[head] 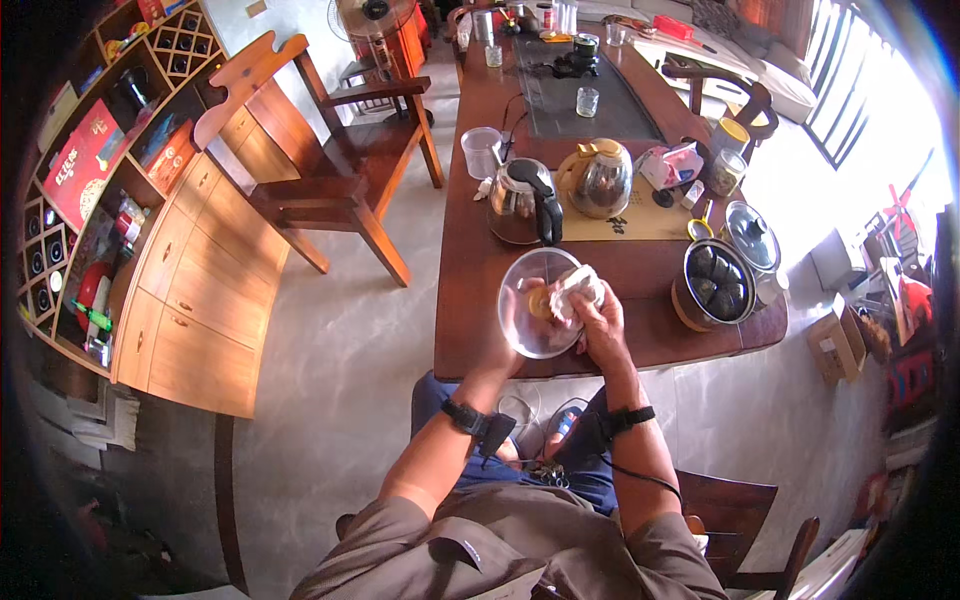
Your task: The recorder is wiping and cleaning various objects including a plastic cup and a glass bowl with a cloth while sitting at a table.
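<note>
My left hand (504, 346) holds a round, clear glass lid (541, 326) from below and behind, above the table's near edge. Its fingers show through the glass. A crumpled white cloth or tissue (581, 287) is gripped in my right hand (606, 326), which presses it at the lid's right side. Beyond the lid stand a glass kettle with a black handle (517, 206) and a glass pot with a yellow lid and handle (602, 184). To the right is a pot (709, 296) with several dark pieces inside, and another glass lid (752, 236) leans beside it.
On the wooden table (480, 292) are a clear plastic tub (481, 154), a tissue pack (670, 165), a yellow-rimmed strainer (700, 227) and jars (726, 172). A wooden armchair (360, 157) stands left of the table. An open cardboard box (836, 345) lies on the floor at right.
</note>
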A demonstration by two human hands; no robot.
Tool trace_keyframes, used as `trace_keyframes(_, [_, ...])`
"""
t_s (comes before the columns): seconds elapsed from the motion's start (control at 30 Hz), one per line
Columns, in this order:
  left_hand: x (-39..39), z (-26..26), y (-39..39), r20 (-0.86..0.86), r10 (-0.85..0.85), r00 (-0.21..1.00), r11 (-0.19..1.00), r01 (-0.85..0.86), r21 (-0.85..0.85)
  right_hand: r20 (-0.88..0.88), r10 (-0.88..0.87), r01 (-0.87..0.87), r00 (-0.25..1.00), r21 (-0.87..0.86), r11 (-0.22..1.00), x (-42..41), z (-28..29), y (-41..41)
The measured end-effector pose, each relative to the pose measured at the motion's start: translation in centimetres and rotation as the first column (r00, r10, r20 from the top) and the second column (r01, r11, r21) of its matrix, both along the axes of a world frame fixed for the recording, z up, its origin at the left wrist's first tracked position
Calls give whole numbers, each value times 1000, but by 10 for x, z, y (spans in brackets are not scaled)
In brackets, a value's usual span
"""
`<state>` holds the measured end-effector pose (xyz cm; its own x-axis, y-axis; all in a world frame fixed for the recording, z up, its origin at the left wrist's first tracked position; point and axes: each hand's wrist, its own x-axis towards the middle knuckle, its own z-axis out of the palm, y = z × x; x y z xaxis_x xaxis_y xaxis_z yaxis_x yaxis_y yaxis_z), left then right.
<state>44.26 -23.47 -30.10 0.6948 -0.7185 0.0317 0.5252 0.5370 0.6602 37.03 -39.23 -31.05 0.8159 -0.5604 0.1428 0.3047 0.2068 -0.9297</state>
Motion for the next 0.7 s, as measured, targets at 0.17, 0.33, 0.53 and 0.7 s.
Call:
trace_keyframes(0.17, [0, 5, 18, 119, -8, 993, 965, 39, -259, 28, 82, -85, 996, 123, 989, 3, 18, 9])
trace_keyframes(0.33, [-4, 11, 31, 348, 190, 918, 942, -271, 200, -132, 205, -224, 970, -152, 963, -9, 32, 4])
trace_keyframes(0.53, [-8, 11, 23, 465, 204, 861, 899, -353, 259, -16, 165, -165, 986, -9, 986, -6, 20, 5])
trace_keyframes(0.7, [-3, 19, 35, 495, 101, 863, 948, -235, 216, -30, 99, -98, 995, 16, 995, 3, 8, 5])
